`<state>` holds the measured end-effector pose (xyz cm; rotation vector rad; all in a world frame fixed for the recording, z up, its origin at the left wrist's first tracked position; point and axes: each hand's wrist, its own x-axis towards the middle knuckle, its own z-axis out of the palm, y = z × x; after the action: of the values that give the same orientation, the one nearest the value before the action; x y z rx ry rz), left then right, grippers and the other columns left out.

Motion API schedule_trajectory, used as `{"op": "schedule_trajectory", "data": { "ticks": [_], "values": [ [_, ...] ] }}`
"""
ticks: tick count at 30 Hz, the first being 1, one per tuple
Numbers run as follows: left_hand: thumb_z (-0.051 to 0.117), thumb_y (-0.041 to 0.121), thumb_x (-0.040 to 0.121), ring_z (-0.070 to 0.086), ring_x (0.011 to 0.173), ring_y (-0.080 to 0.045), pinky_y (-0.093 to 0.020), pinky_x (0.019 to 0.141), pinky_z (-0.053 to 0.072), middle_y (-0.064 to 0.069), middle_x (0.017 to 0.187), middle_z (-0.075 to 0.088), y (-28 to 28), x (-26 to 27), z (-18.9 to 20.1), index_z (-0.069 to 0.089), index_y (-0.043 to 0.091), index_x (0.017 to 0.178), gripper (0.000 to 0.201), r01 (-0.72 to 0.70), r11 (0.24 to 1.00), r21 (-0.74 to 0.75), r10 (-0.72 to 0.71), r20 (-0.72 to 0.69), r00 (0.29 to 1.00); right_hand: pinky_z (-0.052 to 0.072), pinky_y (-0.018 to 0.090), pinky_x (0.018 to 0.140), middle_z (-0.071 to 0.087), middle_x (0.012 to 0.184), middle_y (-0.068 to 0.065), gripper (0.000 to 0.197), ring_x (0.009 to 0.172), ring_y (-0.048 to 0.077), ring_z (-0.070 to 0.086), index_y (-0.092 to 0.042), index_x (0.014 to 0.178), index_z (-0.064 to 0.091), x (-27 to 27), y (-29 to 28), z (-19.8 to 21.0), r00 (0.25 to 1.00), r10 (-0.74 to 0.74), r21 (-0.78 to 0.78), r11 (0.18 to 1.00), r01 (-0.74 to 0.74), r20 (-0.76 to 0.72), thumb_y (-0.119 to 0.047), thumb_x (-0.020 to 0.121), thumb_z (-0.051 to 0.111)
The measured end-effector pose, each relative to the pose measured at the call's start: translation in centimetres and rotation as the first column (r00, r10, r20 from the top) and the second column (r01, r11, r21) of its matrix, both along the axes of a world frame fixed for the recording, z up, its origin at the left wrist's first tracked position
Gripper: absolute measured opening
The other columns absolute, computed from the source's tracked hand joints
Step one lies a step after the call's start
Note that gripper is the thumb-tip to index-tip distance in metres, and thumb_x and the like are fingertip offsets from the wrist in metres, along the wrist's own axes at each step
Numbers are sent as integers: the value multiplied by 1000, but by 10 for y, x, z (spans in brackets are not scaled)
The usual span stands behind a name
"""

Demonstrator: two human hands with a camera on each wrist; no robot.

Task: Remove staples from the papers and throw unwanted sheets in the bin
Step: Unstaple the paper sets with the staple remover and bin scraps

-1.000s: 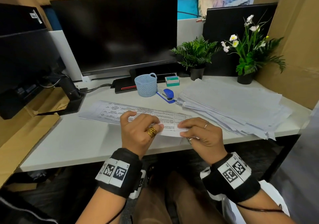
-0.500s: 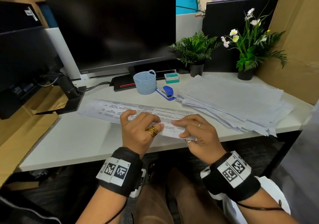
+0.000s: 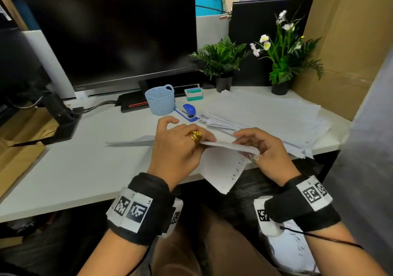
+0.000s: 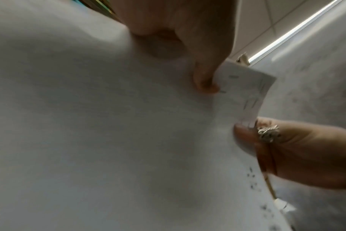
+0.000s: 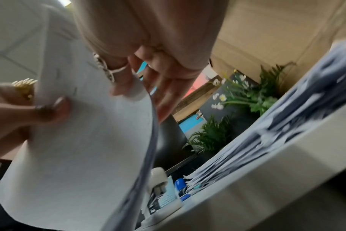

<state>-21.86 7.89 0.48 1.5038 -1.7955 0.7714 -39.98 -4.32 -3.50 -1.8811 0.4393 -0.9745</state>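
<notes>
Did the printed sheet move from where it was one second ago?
Yes. The sheet, earlier flat on the desk, is now lifted by both hands, its near end hanging past the desk's front edge.

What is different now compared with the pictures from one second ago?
The stapled sheets were lying flat on the desk; now they are lifted, and one corner hangs below the desk edge. The left hand and the right hand have risen with them and pinch the top edge. The paper pile, blue basket and stapler stayed in place.
</notes>
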Motion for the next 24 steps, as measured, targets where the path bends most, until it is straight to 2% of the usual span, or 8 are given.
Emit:
{"op": "schedule_trajectory", "data": {
  "ticks": [3,5,8,12,14,17,21,24],
  "values": [
    [65,29,79,65,73,-14,-31,88,23,11,79,71,-15,-26,15,71,29,84,8,-37,996,85,36,11,999,44,13,83,67,91,-21,31,93,-1,60,-23,91,67,-21,-1,3,996,-80,-64,995,82,26,6,87,57],
    [66,36,82,65,77,-18,-36,92,20,7,80,70,-28,-38,20,71,27,91,14,-101,987,123,94,65,993,44,11,81,68,87,-17,33,90,-4,61,-16,89,67,-36,-6,0,976,-198,-55,978,203,85,14,84,54],
    [67,41,82,56,104,-24,-46,101,20,0,107,64,-50,-46,15,62,26,117,38,-235,946,225,211,123,970,44,6,75,66,84,-8,34,80,-12,60,-9,91,65,-68,-23,-13,900,-424,2,905,426,99,21,81,52],
    [59,44,87,38,126,-25,-45,104,24,-5,136,43,-78,-52,-17,45,25,136,55,-208,897,391,211,34,977,43,2,58,70,68,-9,12,59,-12,57,0,84,63,-113,-43,-51,803,-576,161,788,595,-150,8,87,56],
    [55,45,89,35,128,-24,-42,104,27,-4,139,39,-89,-58,-41,42,27,138,54,-74,856,512,143,-98,985,49,9,56,73,81,8,7,67,9,63,11,84,63,-134,-50,-87,733,-591,207,713,670,-337,6,86,58],
    [56,41,90,37,127,-23,-37,103,29,-2,136,43,-100,-69,-72,48,25,134,47,156,794,588,30,-294,955,53,35,76,68,102,23,17,88,29,65,5,101,68,-161,-53,-131,591,-524,134,668,732,-613,3,86,60],
    [38,54,90,32,130,-22,-34,102,23,-3,138,41,-112,-79,-89,50,26,133,53,150,776,613,-14,-221,975,44,34,85,67,105,24,24,103,36,61,-4,103,70,-180,-44,-150,222,-513,-225,669,709,-829,-2,86,53],
    [17,64,80,26,133,-22,-36,103,21,-4,142,37,-126,-81,-92,46,28,136,73,78,778,623,-9,-113,994,44,34,89,66,109,20,32,107,35,59,-12,108,70,-184,-49,-159,115,-516,-324,680,657,-849,-2,84,51]
  ]
}}
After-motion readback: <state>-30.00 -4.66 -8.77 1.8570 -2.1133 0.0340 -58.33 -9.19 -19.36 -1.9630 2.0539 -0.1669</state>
